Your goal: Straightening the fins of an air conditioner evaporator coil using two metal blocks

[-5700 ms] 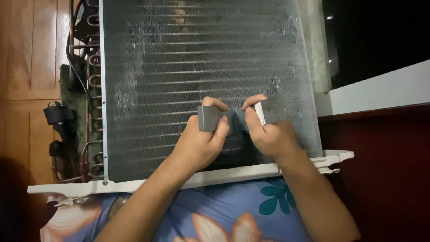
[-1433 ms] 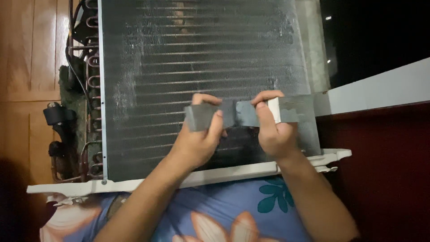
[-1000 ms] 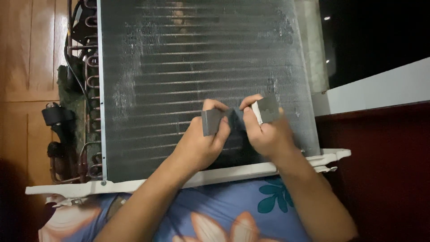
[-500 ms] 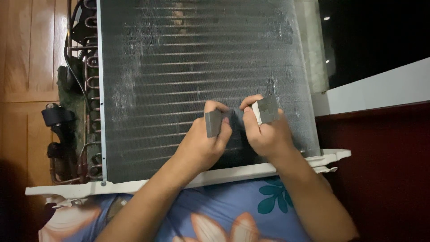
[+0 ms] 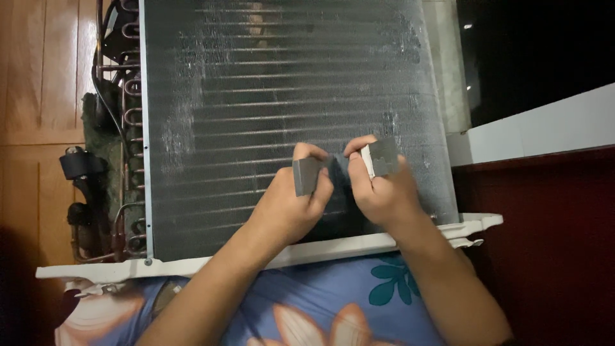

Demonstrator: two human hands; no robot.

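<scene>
Hands work together on a grey foam strip (image 5: 339, 170): left hand (image 5: 291, 208) pinches its left end, right hand (image 5: 384, 192) pinches its right end, held against the finned condenser coil (image 5: 269, 96) above a white base tray (image 5: 474, 225).

Dim, warm indoor light falls from above onto the finned coil (image 5: 295, 122), whose metal gives back patchy pale glare at its left and far parts. The far right is nearly black, with two small light specks. Shadow deepens at the near left corner. Focus is fair at the centre; the edges look soft and slightly grainy.
</scene>
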